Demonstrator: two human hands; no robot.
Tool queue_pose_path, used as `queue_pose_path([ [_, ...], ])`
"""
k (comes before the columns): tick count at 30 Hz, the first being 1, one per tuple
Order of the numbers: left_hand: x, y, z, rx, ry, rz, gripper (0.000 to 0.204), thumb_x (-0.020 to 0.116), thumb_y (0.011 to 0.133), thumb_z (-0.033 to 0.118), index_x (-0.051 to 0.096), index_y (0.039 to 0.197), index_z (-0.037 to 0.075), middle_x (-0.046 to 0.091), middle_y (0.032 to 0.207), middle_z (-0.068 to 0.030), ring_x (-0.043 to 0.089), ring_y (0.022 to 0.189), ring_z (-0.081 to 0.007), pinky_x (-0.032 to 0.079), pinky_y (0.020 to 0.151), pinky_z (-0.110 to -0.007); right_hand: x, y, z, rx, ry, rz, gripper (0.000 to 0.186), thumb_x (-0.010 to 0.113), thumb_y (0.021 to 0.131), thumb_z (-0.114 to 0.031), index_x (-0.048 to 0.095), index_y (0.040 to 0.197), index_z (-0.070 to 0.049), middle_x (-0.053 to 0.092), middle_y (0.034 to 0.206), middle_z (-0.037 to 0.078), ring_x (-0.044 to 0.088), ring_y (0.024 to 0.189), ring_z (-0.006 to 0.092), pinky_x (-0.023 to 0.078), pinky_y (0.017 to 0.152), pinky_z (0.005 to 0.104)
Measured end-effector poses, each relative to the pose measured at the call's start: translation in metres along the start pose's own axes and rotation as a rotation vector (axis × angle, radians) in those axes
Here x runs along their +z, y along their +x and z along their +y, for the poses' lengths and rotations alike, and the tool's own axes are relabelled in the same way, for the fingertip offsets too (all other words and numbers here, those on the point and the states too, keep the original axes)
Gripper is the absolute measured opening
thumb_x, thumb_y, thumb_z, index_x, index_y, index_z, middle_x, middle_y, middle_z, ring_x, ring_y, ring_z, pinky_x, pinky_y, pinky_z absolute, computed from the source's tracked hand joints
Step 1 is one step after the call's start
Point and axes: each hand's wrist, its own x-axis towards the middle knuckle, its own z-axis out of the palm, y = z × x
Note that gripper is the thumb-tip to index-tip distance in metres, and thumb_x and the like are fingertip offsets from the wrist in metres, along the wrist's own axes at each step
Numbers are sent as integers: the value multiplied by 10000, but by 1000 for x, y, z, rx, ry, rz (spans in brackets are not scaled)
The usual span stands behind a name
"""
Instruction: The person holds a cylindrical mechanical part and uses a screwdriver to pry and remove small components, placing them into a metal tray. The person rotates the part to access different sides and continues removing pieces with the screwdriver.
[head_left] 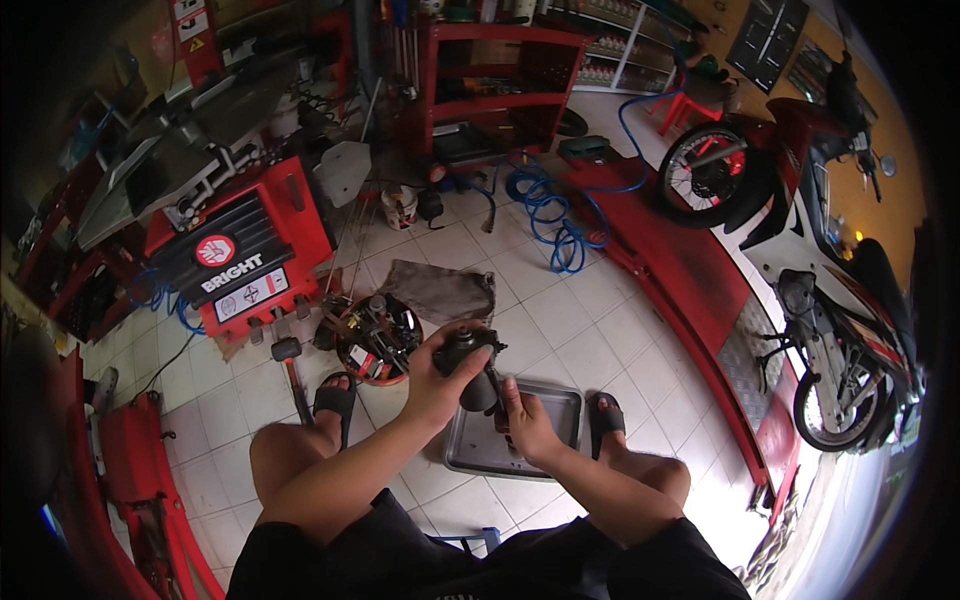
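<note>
My left hand [438,378] is wrapped round a dark metal motorcycle part [480,388] with a rounded cylindrical body. Its fingers and thumb press on the upper end. Close against the lower right side of this part, my right hand [530,428] is closed, thumb up, on something slim and dark that its fingers mostly hide. Both hands are held above a grey metal tray [468,450] on the floor between my feet. Left of the tray stands a round red container [412,325] full of hand tools, with a dirty grey cloth [440,290] beyond it.
A hammer [289,362] is beside my left foot. Ahead left stands a red tyre machine [290,215]. Coiled blue hose [560,220] lies before a red shelf [500,100]. To the right are a red lift platform [670,260] and a motorcycle [800,230]; a person [705,70] sits far behind.
</note>
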Motion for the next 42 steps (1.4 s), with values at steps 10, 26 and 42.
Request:
queue_pose_path([
  [10,-24,30,3,-197,-342,286,355,784,902,305,678,1105,34,702,994,-64,670,858,-165,543,786,-309,-10,-5,-17,-426,-296,16,218,517,1056,-106,662,1162,17,571,721,22,482,569,89,429,543,266],
  [26,-24,30,1,-295,-417,274,375,729,939,364,638,1124,50,683,987,-99,680,885,-262,562,787,-405,-18,-16,-44,-524,-596,187,165,641,968,-97,687,1083,11,694,892,221,672,777,397,519,706,419],
  [42,-19,25,7,-270,-367,325,370,745,932,339,647,1103,26,689,976,-99,684,863,-240,563,781,-378,-10,-14,-34,-577,-569,181,138,613,981,-114,638,1026,14,675,827,250,652,721,458,517,626,493],
])
